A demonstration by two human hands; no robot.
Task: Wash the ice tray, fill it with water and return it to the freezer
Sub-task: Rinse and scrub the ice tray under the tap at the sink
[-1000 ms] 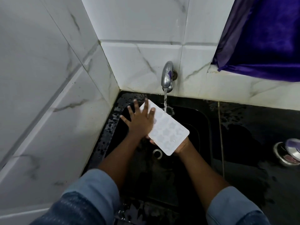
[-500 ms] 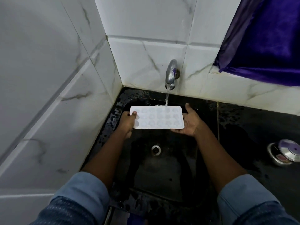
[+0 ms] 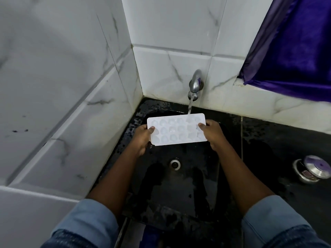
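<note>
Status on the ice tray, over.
Left hand and right hand each grip one end of the ice tray. Tray held flat over the sink, tap water landing on its far right corner. Nothing blocking.

ice tray (image 3: pixel 176 130): white, patterned with three rows of rounded cavities.
sink (image 3: pixel 188 185): black, glossy.
counter (image 3: pixel 279 140): black, mottled with wet patches.
wall tiles (image 3: pixel 170 72): white with grey marble veining and pale grout lines.
tap (image 3: pixel 195 83): silver chrome.
drain ring (image 3: pixel 175 164): silver.
cloth (image 3: pixel 295 51): deep purple with a satin sheen.
lidded container (image 3: pixel 311 169): silver steel, the lid tinged purple.
sleeves (image 3: pixel 86 222): light blue, with darker textured blue towards the lower edge.
</note>
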